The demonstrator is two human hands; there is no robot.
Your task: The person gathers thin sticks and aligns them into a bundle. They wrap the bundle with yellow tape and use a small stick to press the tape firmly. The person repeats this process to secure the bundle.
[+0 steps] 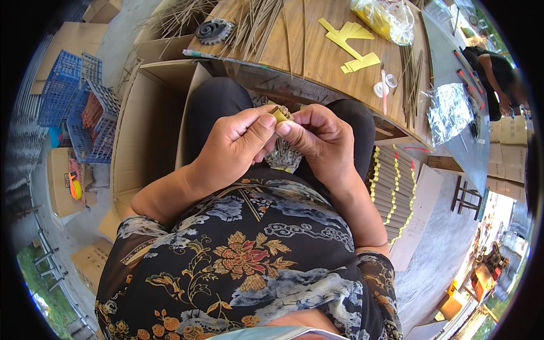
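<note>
My left hand (235,141) and my right hand (322,140) meet above my lap, thumbs and fingers pinched together. Between them they grip a yellow paper strip (280,116) that is bent around a small brown piece (285,110), which looks like the end of a bundle of thin sticks. Most of that piece is hidden by my fingers. Beneath my hands, a crinkled silvery wrapping (283,156) rests between my knees. Thin brown sticks (258,25) lie loose on the wooden table (317,62) ahead, with cut yellow paper strips (351,42) to their right.
An open cardboard box (150,119) stands against my left side, blue plastic crates (93,122) beyond it. Bundles of brown sticks with yellow bands (392,192) lie at my right. A plastic bag (391,22), a dark toothed disc (214,31) and foil (450,113) sit ahead. Another person (493,79) stands far right.
</note>
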